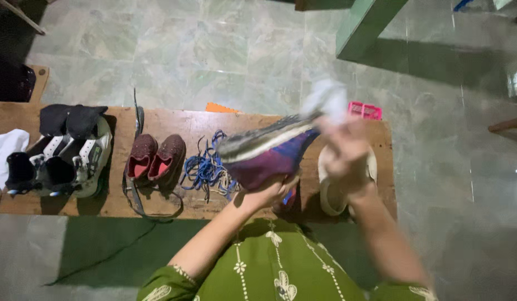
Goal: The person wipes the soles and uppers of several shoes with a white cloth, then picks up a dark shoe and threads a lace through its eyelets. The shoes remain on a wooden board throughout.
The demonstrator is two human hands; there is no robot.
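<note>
1. Clearly, we see a purple and blue fabric sports shoe with a striped grey-white sole (267,153) held up above a worn brown wooden bench (113,203), its knit upper soft-looking and its sole ridged.
2. Our left hand (269,192) cups the shoe from below, fingers curled closed around its lower side.
3. Our right hand (345,150) is blurred; its fingers are bunched shut on a crumpled white cloth (328,97) at the shoe's upper right end.
4. The shoe's long axis runs slantwise, from lower left up to upper right, with the sole turned up and away from us; we cannot tell which end is the toe.
5. Under the right hand a cream-white rounded shoe (329,198) lies on the bench, partly hidden.
6. Just left of the held shoe lies a loose tangle of blue laces (205,167).
7. Farther left sits a pair of small maroon knit shoes with pink insides (156,159), a dark strap (137,195) looped around them.
8. Near the bench's left end stand white and black high-top shoes (69,153), beside a white cloth bundle (5,147).
9. Beyond the bench, a pink plastic grid piece (364,110) rests on the pale green marble floor (214,50).
</note>
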